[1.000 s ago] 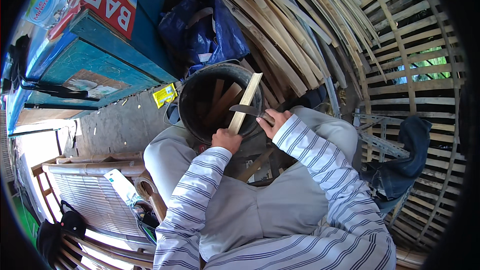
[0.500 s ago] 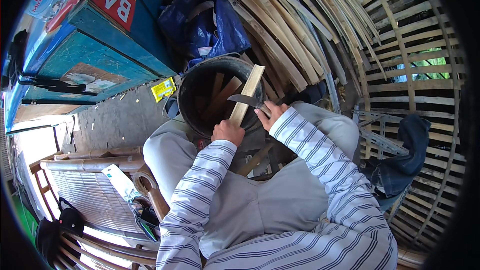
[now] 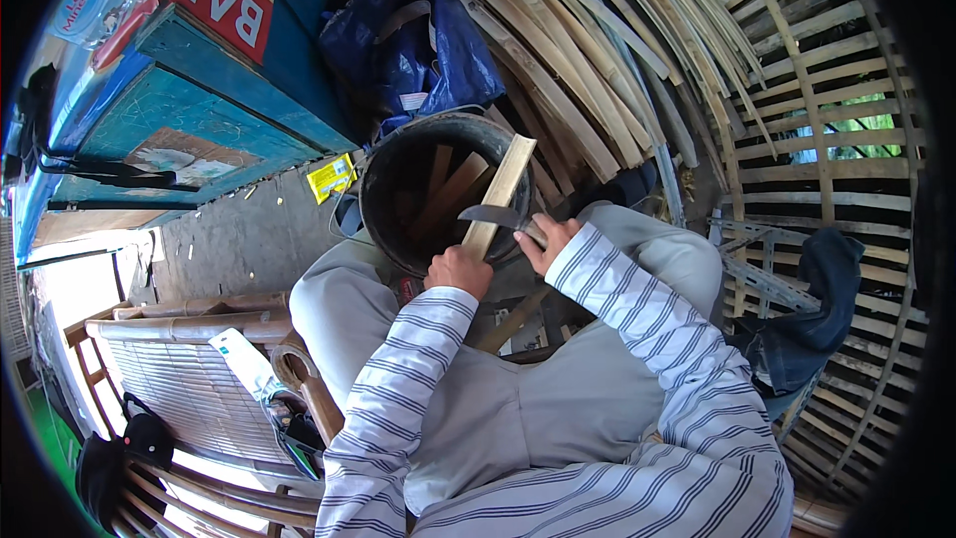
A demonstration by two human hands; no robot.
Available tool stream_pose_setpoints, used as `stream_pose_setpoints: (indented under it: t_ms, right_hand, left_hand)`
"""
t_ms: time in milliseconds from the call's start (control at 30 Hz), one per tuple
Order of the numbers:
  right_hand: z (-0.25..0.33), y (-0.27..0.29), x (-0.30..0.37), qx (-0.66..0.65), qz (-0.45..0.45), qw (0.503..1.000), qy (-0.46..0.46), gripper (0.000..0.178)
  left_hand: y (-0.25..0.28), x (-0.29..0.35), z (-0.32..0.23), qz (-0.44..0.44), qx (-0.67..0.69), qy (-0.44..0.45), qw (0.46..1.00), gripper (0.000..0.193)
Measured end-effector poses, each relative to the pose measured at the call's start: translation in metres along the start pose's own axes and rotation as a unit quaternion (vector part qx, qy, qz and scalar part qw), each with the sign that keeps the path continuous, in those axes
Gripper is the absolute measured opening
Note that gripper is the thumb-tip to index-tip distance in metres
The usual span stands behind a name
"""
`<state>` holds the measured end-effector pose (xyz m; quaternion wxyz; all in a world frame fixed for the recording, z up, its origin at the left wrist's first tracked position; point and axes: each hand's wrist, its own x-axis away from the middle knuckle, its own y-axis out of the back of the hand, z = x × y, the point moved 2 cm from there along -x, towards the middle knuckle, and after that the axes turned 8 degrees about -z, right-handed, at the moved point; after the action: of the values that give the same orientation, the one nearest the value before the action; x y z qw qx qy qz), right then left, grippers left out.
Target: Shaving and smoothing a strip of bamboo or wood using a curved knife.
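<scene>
My left hand (image 3: 459, 271) is closed around the near end of a split bamboo strip (image 3: 510, 174), which slants up and away over the rim of a black bucket (image 3: 373, 224). My right hand (image 3: 548, 241) grips the handle of a knife (image 3: 490, 214) with a dark, curved blade. The blade lies across the strip, a little beyond my left fist, its tip pointing left. Inside the bucket, which stands between my knees, several bamboo pieces (image 3: 460, 189) lean against the wall. My left fingers hide the near end of the strip.
Long bamboo strips (image 3: 578, 70) are piled beyond the bucket, beside a blue tarpaulin bag (image 3: 458, 65). A teal wooden cabinet (image 3: 209, 130) stands at the far left, a yellow packet (image 3: 332, 177) by its foot. Bamboo seating (image 3: 199, 324) is at left; a woven bamboo wall (image 3: 836, 179) rises at right.
The knife has slid slightly nearer to my left hand along the strip. Both hands keep their grip, and the whole view has shifted a little.
</scene>
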<state>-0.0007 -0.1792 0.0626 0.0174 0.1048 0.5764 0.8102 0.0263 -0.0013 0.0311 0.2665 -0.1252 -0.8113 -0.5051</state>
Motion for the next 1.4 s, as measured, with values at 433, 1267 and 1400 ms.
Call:
stream_pose_setpoints:
  t_ms: [433,1267,1400]
  right_hand:
    - [-0.018,-0.019,-0.003,-0.004,-0.033,0.998,-0.047,0.048]
    - [-0.036,-0.040,0.013,-0.027,-0.074,0.996,-0.027,0.045]
    - [-0.023,-0.024,0.011,-0.046,-0.019,0.998,-0.036,0.041]
  left_hand:
    - [-0.002,0.000,0.000,-0.006,-0.004,-0.058,0.998,0.038]
    - [-0.045,-0.009,-0.006,0.262,0.417,0.075,0.867,0.028]
    - [-0.037,-0.006,0.000,0.258,0.427,0.083,0.862,0.027]
